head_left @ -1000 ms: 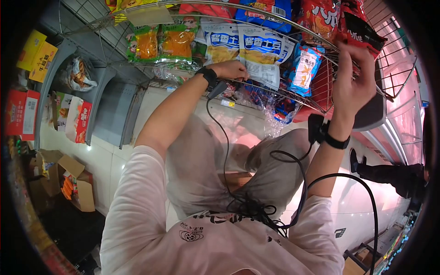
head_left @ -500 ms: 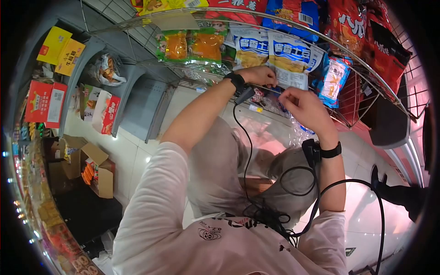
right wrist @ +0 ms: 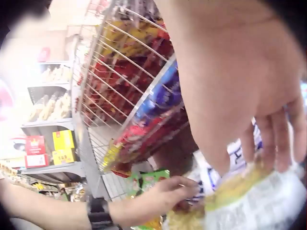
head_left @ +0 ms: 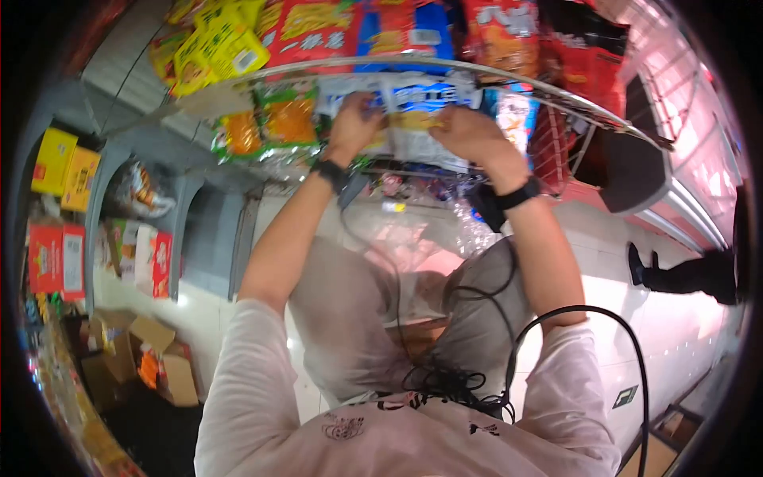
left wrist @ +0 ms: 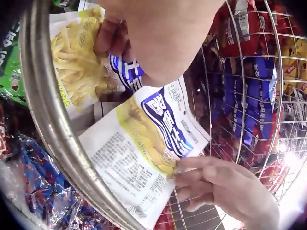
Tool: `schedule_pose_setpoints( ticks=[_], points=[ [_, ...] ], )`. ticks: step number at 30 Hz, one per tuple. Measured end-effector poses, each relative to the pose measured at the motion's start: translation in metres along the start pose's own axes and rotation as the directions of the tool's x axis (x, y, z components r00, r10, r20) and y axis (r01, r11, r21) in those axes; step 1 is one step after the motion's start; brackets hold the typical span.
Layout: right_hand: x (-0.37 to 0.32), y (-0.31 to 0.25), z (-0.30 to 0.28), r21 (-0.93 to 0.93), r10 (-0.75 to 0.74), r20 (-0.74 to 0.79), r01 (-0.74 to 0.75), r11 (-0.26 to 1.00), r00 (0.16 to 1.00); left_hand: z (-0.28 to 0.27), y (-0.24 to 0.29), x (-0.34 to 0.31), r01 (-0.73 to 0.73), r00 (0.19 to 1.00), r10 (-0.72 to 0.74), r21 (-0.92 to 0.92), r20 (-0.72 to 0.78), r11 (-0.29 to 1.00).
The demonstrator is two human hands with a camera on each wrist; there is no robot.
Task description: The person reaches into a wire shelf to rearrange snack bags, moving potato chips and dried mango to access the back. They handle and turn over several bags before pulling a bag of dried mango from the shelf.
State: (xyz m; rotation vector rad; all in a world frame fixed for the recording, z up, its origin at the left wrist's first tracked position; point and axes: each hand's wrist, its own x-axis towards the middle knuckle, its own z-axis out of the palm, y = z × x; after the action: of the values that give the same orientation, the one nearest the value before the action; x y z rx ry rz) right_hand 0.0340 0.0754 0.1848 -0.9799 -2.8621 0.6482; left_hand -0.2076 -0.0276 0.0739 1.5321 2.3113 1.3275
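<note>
Two white-and-blue potato snack bags stand in the front of the wire basket, the left bag (left wrist: 74, 60) and the right bag (left wrist: 139, 167), which overlaps it. My left hand (head_left: 355, 131) reaches over the basket's front and holds the left bag near its print, fingers curled. My right hand (head_left: 477, 143) grips the right bag at its side edge; its fingertips lie right at the edge in the left wrist view. In the right wrist view this hand hides part of that bag. Green-edged orange snack packs (head_left: 288, 119) lie to the left, a light-blue pack (head_left: 513, 115) to the right.
The metal basket rim (left wrist: 53, 115) runs between my body and the bags. Yellow packs (head_left: 222, 48), red packs (head_left: 314, 32) and a blue pack (head_left: 405, 40) fill the tier behind. Grey shelves (head_left: 211, 234) stand left. A black cable (head_left: 636, 374) hangs at my right.
My right hand has come from the basket's right side, past the front, up onto the right bag. My left hand has moved from the front edge onto the left bag. The head view has shifted.
</note>
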Motion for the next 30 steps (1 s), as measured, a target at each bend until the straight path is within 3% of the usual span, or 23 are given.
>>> schedule_pose_setpoints(
  ticks=[2,4,6,8,9,10,12,13,14,16,19,20,22,23,24,26,27,30],
  points=[
    [0.027,0.037,0.047,-0.039,0.014,-0.223,-0.023,0.999,0.975,0.003,-0.006,-0.002,-0.025,0.999,0.024,0.054,0.034,0.998],
    [0.038,0.077,0.083,-0.046,-0.145,-0.371,0.137,0.989,0.917,0.013,-0.018,-0.001,-0.033,0.997,0.03,0.048,0.068,0.998],
    [0.036,0.083,0.065,0.316,0.107,-0.181,-0.045,0.948,0.978,0.004,0.01,-0.002,-0.007,0.994,-0.005,0.113,0.105,0.994],
    [0.023,0.084,0.045,0.454,0.098,-0.127,-0.03,0.891,0.987,0.007,0.017,-0.003,-0.053,0.995,0.052,0.011,0.081,0.999],
    [0.037,0.104,0.064,0.459,0.094,-0.171,-0.005,0.888,0.981,0.008,0.024,-0.004,-0.04,0.993,0.039,0.001,0.115,0.999],
    [0.021,0.089,0.042,0.415,0.151,-0.156,-0.074,0.907,0.976,0.006,0.028,-0.005,-0.022,0.99,0.022,-0.003,0.142,1.0],
    [0.026,0.099,0.066,0.415,0.248,-0.355,-0.086,0.906,0.901,0.013,0.022,-0.004,-0.098,0.984,0.107,-0.065,0.144,0.993],
    [0.021,0.093,0.053,0.519,0.168,-0.265,-0.007,0.855,0.95,0.013,0.028,-0.005,-0.005,0.984,0.025,-0.112,0.177,0.994],
    [0.022,0.092,0.059,0.455,0.167,-0.387,0.031,0.89,0.907,0.014,0.026,-0.007,-0.032,0.985,0.046,-0.09,0.165,0.995],
    [0.063,0.13,0.109,0.203,0.063,-0.279,-0.006,0.979,0.958,0.014,0.033,-0.011,-0.025,0.985,0.053,-0.17,0.161,0.985],
    [0.065,0.122,0.112,0.089,-0.051,-0.233,0.074,0.993,0.971,0.011,0.033,-0.013,-0.036,0.972,0.073,-0.168,0.222,0.985],
    [0.064,0.12,0.115,0.041,-0.102,-0.191,0.112,0.993,0.976,0.004,0.043,-0.013,0.039,0.955,-0.001,-0.122,0.297,0.992],
    [0.066,0.117,0.116,0.124,-0.015,-0.127,0.031,0.992,0.992,0.021,0.01,-0.011,-0.065,0.972,0.097,-0.152,0.213,0.986],
    [0.032,0.088,0.072,0.345,0.045,-0.067,-0.019,0.938,0.997,0.013,0.024,-0.012,0.003,0.964,0.029,-0.119,0.266,0.993],
    [0.031,0.092,0.072,0.343,0.056,-0.083,-0.024,0.939,0.995,0.002,0.038,-0.013,0.073,0.948,-0.044,-0.079,0.314,0.994],
    [0.034,0.096,0.084,0.511,0.093,-0.199,0.022,0.859,0.975,0.015,0.006,-0.01,0.031,0.95,0.015,-0.143,0.311,0.989],
    [0.026,0.092,0.068,0.525,0.1,-0.094,-0.035,0.85,0.991,0.013,0.01,-0.009,0.047,0.957,0.015,-0.207,0.289,0.977],
    [0.024,0.086,0.071,0.426,0.207,-0.191,-0.109,0.898,0.959,0.006,0.025,-0.007,0.071,0.962,0.019,-0.315,0.274,0.946]
  ],
)
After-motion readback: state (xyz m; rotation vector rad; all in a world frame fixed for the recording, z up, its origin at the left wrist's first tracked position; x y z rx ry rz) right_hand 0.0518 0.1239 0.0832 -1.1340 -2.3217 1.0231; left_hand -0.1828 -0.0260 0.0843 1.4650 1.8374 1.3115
